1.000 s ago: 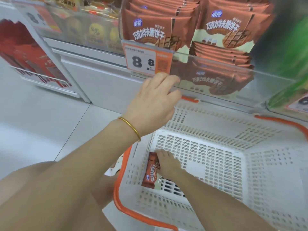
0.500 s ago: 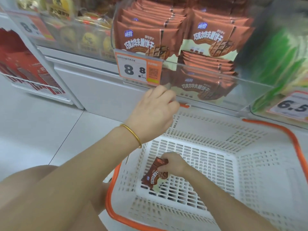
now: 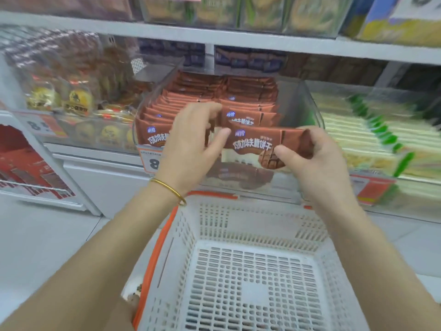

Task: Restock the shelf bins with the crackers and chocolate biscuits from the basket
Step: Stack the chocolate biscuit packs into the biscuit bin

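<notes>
My right hand (image 3: 317, 161) grips one end of a brown chocolate biscuit pack (image 3: 255, 144), held level in front of the clear shelf bin (image 3: 312, 108). The bin holds two rows of the same brown packs (image 3: 248, 96). My left hand (image 3: 188, 142), with a gold bangle on the wrist, hovers at the pack's left end with fingers spread; its thumb is near the pack, and I cannot tell whether it touches. Below them stands the white plastic basket (image 3: 250, 223) with an orange rim, and its visible floor shows no packs.
A bin of yellow round pastries (image 3: 78, 101) sits to the left, and green and white packs (image 3: 372, 130) fill the bin on the right. Orange price tags (image 3: 150, 161) hang on the bin fronts. A red display rack (image 3: 26, 161) stands low at the far left on the pale floor.
My right hand lifted the biscuit pack out of the basket and up to the bin front. My left hand left the bin's lower edge and rose beside the pack. The view tilted upward.
</notes>
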### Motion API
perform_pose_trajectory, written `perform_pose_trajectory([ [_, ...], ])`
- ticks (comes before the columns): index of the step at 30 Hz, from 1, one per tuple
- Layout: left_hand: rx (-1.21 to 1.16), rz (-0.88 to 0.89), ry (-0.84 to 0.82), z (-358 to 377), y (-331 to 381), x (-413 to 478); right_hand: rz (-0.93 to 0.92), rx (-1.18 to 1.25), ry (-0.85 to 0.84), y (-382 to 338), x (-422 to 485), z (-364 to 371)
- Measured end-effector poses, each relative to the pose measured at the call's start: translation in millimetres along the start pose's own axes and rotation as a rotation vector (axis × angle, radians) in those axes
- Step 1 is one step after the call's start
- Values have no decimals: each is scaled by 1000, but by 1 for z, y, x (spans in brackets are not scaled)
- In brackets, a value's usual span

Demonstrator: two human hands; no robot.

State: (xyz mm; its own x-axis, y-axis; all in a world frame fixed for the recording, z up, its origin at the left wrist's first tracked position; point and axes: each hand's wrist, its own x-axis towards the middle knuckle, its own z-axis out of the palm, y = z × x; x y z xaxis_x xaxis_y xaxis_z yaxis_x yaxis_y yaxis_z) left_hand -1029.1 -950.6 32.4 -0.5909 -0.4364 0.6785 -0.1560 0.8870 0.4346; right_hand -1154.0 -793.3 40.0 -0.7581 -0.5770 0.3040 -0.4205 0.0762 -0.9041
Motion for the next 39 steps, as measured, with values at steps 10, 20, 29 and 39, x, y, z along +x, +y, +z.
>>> perform_pose_trajectory([
  [10,505,83,-134,26,-21,-14,20,-285,29,20,77,45],
  [20,520,54,-117,30,-20,-12,-85,-571,106,26,84,54],
  [29,537,61,-134,29,-20,-12,-41,-587,95,28,82,55],
  [39,447,37,-72,17,-20,-7,72,-396,71,25,79,53],
])
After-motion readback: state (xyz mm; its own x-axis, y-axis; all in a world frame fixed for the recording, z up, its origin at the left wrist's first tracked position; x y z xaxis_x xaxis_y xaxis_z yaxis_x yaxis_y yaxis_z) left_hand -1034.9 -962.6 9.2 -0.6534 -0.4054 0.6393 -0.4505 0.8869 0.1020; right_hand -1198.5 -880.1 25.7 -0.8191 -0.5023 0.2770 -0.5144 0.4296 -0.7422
